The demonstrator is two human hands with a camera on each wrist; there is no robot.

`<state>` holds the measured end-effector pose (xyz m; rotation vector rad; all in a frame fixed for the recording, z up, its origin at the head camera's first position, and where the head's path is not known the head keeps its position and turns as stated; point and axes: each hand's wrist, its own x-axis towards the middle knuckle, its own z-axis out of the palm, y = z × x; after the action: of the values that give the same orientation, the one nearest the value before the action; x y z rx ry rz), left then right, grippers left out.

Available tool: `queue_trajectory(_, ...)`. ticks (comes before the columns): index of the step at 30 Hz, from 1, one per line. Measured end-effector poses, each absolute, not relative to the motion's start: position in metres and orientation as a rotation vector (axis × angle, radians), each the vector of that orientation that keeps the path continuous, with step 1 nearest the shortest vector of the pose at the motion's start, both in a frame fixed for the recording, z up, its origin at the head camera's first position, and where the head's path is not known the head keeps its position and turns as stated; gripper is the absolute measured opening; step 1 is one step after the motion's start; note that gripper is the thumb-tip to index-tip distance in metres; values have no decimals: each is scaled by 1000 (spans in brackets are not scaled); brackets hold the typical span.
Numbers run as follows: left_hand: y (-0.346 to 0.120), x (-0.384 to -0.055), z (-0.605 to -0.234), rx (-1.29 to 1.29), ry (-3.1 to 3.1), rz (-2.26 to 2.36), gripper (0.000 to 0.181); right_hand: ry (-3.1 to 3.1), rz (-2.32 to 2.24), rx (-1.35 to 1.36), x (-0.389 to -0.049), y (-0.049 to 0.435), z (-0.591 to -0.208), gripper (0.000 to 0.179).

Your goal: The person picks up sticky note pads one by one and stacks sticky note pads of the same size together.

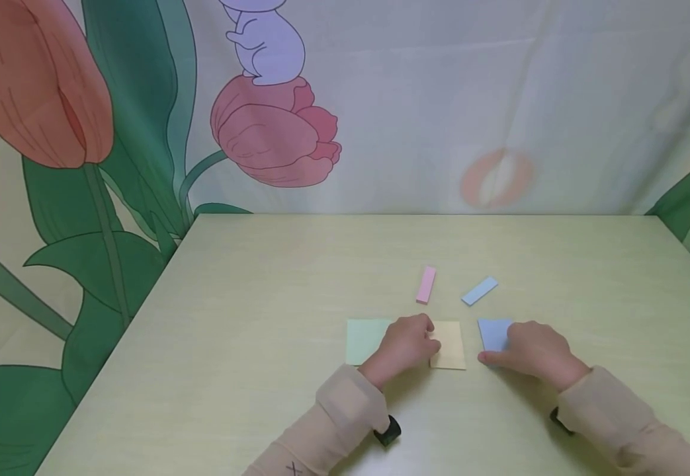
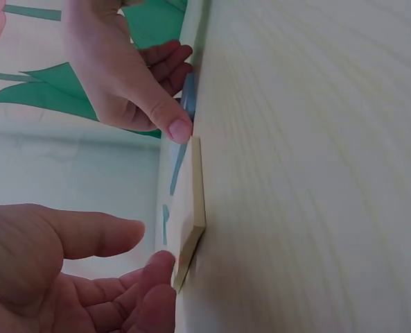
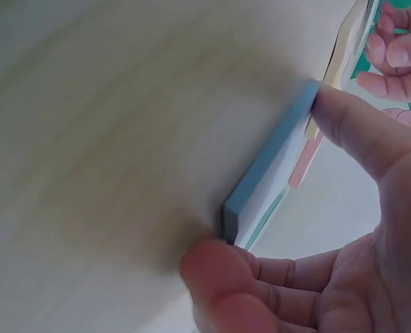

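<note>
Three square sticky note pads lie in a row: a green pad (image 1: 365,340), a yellow pad (image 1: 450,345) and a blue pad (image 1: 492,332). My left hand (image 1: 407,344) hovers between green and yellow, partly covering the green one. Its thumb and fingers are apart, with fingertips close to the yellow pad's edge (image 2: 197,187); whether they touch it, I cannot tell. At the right, my right hand (image 1: 538,350) holds the blue pad by opposite edges, thumb at one end and fingers at the other, as the right wrist view shows (image 3: 271,149).
Behind the squares lie a narrow pink sticky note strip (image 1: 426,285) and a narrow light blue strip (image 1: 479,291). The pale table (image 1: 249,317) meets a printed curtain (image 1: 410,106) at its back edge.
</note>
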<state>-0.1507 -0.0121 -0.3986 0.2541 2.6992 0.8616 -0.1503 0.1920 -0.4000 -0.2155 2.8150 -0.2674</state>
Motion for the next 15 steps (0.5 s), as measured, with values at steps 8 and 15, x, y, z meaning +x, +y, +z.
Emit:
queue_trajectory(8, -13, -153, -404, 275, 2729, 748, 16, 2807, -276, -205, -151, 191, -399, 46)
queue_trajectory(15, -12, -154, -405, 316, 2758, 697, 22, 2811, -282, -203, -152, 191, -399, 43)
